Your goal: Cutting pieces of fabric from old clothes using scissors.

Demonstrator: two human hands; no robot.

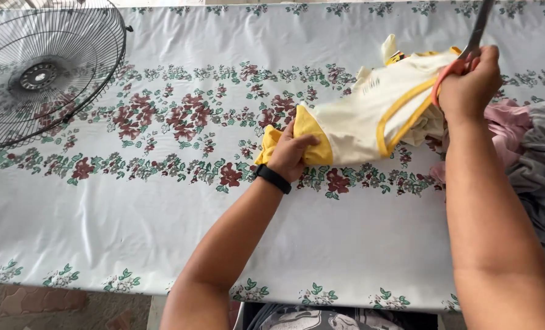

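Observation:
A small cream garment with yellow trim (pixel 358 119) lies stretched across the flowered tablecloth (pixel 162 201). My left hand (pixel 289 154) pinches its yellow-edged end at the lower left; a black band sits on that wrist. My right hand (pixel 468 82) is at the garment's upper right end, its fingers through the orange handles of a pair of scissors (pixel 471 49) whose grey blades point up and away, out past the frame's top edge.
A round wire fan guard (pixel 46 67) lies at the table's far left. A heap of pink and grey cloth (pixel 529 153) sits at the right edge. The table's near edge runs along the bottom, with floor tiles below at left.

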